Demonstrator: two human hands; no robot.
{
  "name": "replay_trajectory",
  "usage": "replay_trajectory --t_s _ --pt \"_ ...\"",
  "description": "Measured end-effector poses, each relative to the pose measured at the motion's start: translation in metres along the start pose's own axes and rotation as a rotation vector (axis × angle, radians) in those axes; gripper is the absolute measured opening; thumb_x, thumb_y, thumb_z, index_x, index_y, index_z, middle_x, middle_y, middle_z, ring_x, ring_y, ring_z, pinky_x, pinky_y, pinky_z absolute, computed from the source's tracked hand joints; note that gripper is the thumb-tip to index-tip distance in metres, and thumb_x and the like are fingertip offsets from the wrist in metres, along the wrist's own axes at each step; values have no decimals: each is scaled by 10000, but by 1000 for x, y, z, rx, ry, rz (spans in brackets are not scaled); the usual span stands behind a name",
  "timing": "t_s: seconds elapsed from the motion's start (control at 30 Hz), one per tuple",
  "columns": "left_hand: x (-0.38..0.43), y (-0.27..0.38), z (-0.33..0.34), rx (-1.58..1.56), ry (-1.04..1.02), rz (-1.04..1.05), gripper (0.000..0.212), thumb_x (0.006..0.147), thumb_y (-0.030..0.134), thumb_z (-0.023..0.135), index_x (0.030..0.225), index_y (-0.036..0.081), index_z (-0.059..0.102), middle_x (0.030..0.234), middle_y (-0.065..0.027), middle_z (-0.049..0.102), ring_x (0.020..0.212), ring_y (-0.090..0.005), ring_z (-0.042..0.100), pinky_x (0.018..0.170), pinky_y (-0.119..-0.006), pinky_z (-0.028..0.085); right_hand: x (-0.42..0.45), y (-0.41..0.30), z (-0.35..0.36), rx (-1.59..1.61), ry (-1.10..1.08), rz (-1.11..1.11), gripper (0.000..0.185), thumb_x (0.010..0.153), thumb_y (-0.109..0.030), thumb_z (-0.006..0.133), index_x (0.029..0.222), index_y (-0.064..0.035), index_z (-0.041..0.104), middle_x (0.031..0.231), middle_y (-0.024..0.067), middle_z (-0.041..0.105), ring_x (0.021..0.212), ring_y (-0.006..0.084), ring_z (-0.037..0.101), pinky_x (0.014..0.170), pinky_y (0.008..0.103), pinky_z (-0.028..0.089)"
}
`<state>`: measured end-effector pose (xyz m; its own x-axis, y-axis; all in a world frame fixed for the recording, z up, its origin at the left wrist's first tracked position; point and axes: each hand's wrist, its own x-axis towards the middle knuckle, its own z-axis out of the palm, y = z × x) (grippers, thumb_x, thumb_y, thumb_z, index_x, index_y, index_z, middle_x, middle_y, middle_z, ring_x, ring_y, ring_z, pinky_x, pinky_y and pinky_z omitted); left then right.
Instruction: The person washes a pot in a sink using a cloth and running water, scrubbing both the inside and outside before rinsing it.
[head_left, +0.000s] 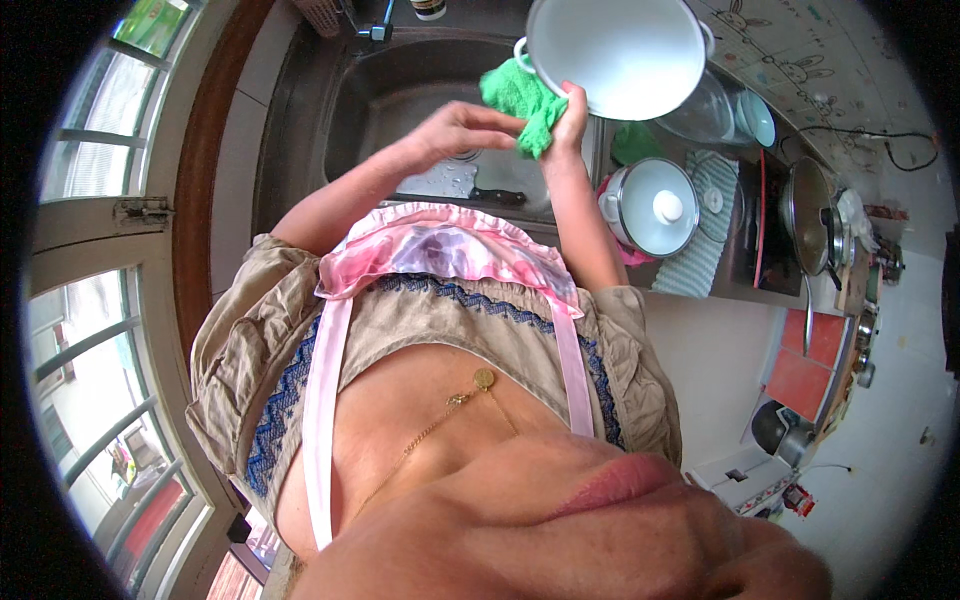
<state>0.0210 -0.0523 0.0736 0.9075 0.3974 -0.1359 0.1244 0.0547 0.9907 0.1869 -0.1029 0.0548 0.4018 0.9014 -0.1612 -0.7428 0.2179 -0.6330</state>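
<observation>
My right hand grips the near rim of a white two-handled pot, which is tilted so its white inside faces me. A bunched green cloth hangs against that hand, below the pot's left handle. From the left, my left hand reaches to the cloth with thumb and fingers spread apart. Its fingertips meet the cloth's edge, and I cannot tell whether they pinch it. Under my hands is a metal sink. A wet knife with a broad blade and black handle lies at its near side.
A lidded white pot stands right of the sink, beside a striped cloth. Behind it are a green pad, a clear glass dish and a pale blue bowl. A frying pan sits farther right. A faucet rises behind the sink.
</observation>
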Motion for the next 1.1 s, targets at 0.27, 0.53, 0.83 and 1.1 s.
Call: replay_trajectory --t_s 0.27,0.53,0.83,1.1 --pt "-1 25 -41 -123 350 111 937 714 384 738 1415 120 176 1340 -202 349 1217 -338 413 902 -509 461 -26 13 -17 -347 -24 -3 456 863 -289 463 1168 50 477 1111 153 566 976 246 584 847 364 478" --pt "-16 -1 -15 -447 473 -45 718 746 40 510 1383 76 180 1256 -177 402 1078 -307 534 845 -518 515 -43 -39 -8 -972 377 -427 348 860 -282 655 1020 19 580 876 69 609 689 122 565 624 300 498" --pt "3 -18 -18 -490 169 -224 623 724 43 527 1277 -1 242 1091 -183 483 987 -326 581 722 -499 568 0 -66 31 -2202 -811 -1353 400 799 -90 475 1192 -89 550 1246 91 541 1210 248 452 1068 407 301" --pt "26 -49 -5 -406 188 -275 664 750 62 518 1357 84 248 1116 -134 505 980 -279 583 730 -441 565 40 -86 -16 -2664 -1223 -859 421 753 -200 509 1152 -74 556 1240 132 514 1237 268 408 1078 380 269"
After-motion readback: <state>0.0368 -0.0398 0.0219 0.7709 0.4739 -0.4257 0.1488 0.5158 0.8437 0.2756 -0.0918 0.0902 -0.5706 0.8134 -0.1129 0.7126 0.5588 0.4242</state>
